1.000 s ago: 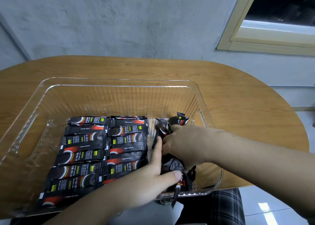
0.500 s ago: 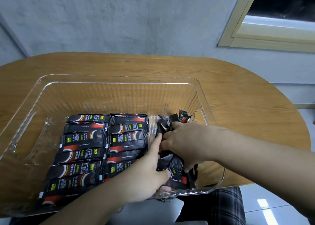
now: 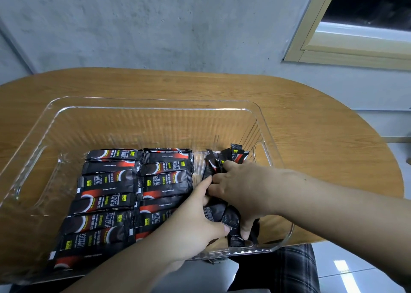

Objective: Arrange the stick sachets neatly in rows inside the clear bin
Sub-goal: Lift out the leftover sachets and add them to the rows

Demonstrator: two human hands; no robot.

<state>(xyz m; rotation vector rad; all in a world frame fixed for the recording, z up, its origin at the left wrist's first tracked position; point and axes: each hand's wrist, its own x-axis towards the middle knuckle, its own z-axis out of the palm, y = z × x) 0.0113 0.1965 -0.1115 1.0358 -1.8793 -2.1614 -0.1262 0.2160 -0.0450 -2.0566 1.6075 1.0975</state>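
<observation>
A clear bin [image 3: 155, 106] sits on the wooden table. Black stick sachets lie flat in two neat rows, a left row [image 3: 104, 195] and a middle row [image 3: 166, 175]. At the bin's right end a bundle of sachets [image 3: 224, 215] stands lengthwise, its far tips [image 3: 235, 153] sticking up. My right hand [image 3: 244, 186] lies over the bundle and grips it from the right. My left hand [image 3: 195, 223] presses on the bundle from the left, thumb at its near end. Much of the bundle is hidden under both hands.
The oval wooden table [image 3: 311, 137] reaches past the bin on the right and at the back. A grey wall [image 3: 155, 26] stands behind it, with a window frame [image 3: 355, 48] at upper right. My plaid-clad lap [image 3: 278, 270] lies below the bin's near edge.
Both hands stay on the right-hand bundle and have barely shifted; the left fingers have slid a little further along it. The two flat rows have not moved.
</observation>
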